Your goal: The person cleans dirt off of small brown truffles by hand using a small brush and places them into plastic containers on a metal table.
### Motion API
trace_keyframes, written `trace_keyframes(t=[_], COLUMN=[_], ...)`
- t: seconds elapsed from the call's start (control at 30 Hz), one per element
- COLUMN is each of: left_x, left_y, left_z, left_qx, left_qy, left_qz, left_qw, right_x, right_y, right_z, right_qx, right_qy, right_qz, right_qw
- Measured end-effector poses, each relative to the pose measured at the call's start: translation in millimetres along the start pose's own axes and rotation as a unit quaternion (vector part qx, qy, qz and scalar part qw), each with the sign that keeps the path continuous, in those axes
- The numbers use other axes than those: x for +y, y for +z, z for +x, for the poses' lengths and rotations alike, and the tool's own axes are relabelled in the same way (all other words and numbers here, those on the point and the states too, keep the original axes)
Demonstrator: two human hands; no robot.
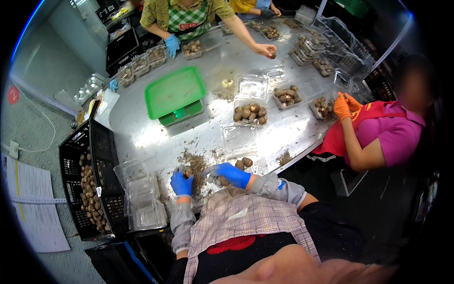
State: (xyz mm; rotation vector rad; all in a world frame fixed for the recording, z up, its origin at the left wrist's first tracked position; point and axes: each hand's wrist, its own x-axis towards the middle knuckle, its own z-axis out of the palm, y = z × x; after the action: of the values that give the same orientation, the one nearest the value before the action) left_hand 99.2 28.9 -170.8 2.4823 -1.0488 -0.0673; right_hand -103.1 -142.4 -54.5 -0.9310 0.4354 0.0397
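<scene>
My left hand (182, 181), in a blue glove, grips a small brown taro (188, 172) over a heap of loose soil (198, 165) on the metal table (170, 149). To its right is my right hand (232, 174), also gloved in blue, with its fingers reaching toward the left hand. Those fingertips are blurred and greyish, so whether they hold something is unclear. Beneath the right hand lies a partly hidden taro (223, 181). Two more taros (244, 163) rest just beyond its wrist.
Stacked clear plastic clamshells (145, 198) stand left, beside a black crate of taros (90, 191). Ahead are a green scale (175, 93) and an open clamshell of taros (250, 113). A co-worker's orange-gloved hands (345, 105) are right; another's bare hand (266, 50) reaches across.
</scene>
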Motion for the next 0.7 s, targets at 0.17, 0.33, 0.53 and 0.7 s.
trace_keyframes(t=[0.17, 0.33, 0.53, 0.7], left_x=[3.3, -0.4, -2.2, 54.9], left_y=[4.4, 8.9, 8.0, -8.0], left_z=[3.4, 8.0, 9.2, 1.5], left_qx=[-0.052, -0.006, 0.030, 0.056], left_qy=[-0.023, 0.015, -0.016, 0.026], left_qz=[0.035, 0.034, -0.087, -0.236], left_qw=[0.998, 0.999, 0.996, 0.970], right_x=[-16.1, -141.6, -132.9, -1.6], right_y=[-8.0, -81.6, -50.4, -51.9], right_z=[0.2, 3.6, -11.2, 8.0], right_qx=[0.072, 0.244, 0.116, 0.094], right_qy=[-0.039, -0.215, -0.195, -0.039], right_qz=[0.053, 0.148, -0.127, -0.078], right_qw=[0.995, 0.934, 0.966, 0.992])
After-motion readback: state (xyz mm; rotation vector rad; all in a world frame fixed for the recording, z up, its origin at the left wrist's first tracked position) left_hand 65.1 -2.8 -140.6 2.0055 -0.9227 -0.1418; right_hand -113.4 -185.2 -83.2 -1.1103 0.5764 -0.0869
